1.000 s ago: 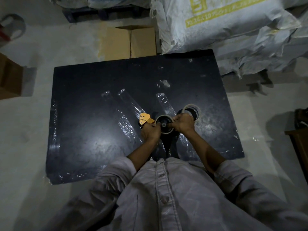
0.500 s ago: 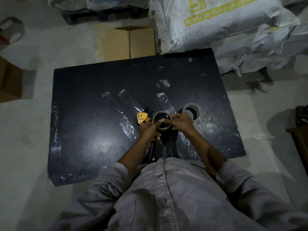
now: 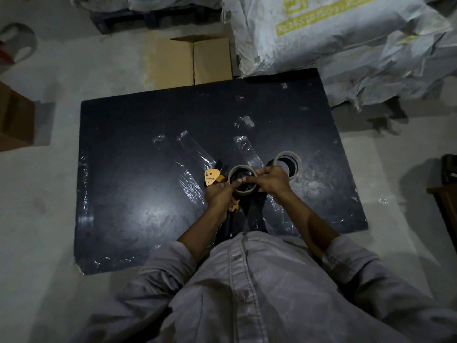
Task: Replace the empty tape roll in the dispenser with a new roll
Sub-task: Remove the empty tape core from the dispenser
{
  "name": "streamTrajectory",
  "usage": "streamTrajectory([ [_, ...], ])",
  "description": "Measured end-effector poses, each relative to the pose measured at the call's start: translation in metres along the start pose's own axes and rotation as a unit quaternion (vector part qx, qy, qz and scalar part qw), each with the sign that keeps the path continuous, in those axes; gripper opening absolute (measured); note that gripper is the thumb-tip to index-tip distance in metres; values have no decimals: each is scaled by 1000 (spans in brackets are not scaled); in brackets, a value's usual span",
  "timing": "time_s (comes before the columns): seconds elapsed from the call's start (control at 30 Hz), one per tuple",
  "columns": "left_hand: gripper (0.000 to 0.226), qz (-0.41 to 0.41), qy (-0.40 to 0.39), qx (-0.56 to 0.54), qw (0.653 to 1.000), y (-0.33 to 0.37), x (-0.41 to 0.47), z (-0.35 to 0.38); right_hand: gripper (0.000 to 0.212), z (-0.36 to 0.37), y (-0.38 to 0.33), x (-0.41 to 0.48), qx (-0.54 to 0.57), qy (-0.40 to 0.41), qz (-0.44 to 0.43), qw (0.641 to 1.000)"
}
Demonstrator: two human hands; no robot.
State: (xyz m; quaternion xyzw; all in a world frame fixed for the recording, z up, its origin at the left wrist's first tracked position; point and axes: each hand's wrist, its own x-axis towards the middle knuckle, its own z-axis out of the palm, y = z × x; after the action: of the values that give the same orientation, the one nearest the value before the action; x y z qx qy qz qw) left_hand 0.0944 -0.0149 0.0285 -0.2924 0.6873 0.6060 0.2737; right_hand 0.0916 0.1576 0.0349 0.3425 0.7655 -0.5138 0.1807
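An orange-and-black tape dispenser (image 3: 212,177) is held over the black board (image 3: 138,199); my left hand (image 3: 220,198) grips its handle. A thin-walled tape ring (image 3: 241,169) sits at the dispenser's hub. My right hand (image 3: 270,181) holds that ring by its right rim, with fingers reaching across its opening. A second tape ring (image 3: 288,157) lies flat on the board just beyond my right hand. I cannot tell which ring is the empty one.
Strips of clear tape (image 3: 190,154) are stuck on the board around my hands. A flattened cardboard box (image 3: 193,63) lies beyond the board. Large white sacks (image 3: 333,35) crowd the far right. A brown box (image 3: 14,120) stands at the left, dark furniture (image 3: 445,199) at the right.
The ring at the dispenser's hub has tilted so its opening faces up more. My right fingers have shifted across it. Both hands moved slightly away from my body.
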Motion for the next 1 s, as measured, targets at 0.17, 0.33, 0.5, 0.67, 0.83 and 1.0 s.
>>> streamTrajectory([
  [0.17, 43, 10, 19, -21, 1000, -1, -5, 2, 31, 4, -4, 0, -39, 28, -13, 999],
  [0.33, 33, -51, -11, -107, 993, 8, -8, 2, 37, 4, 3, 3, -57, 52, -22, 997],
  [0.5, 22, -19, -7, -82, 996, 15, -14, -1, 48, 3, 7, 3, -88, 67, -34, 993],
  [0.67, 31, 62, 13, -56, 996, 31, -10, -3, 59, -2, -10, -8, 119, -36, -25, 992],
  [0.83, 26, 53, -11, -124, 991, 33, -6, -11, 45, -26, -22, -15, 248, -114, -30, 962],
  [1.0, 21, 72, 19, -150, 986, 35, 2, -23, 50, -46, -25, -6, 336, -27, -33, 941],
])
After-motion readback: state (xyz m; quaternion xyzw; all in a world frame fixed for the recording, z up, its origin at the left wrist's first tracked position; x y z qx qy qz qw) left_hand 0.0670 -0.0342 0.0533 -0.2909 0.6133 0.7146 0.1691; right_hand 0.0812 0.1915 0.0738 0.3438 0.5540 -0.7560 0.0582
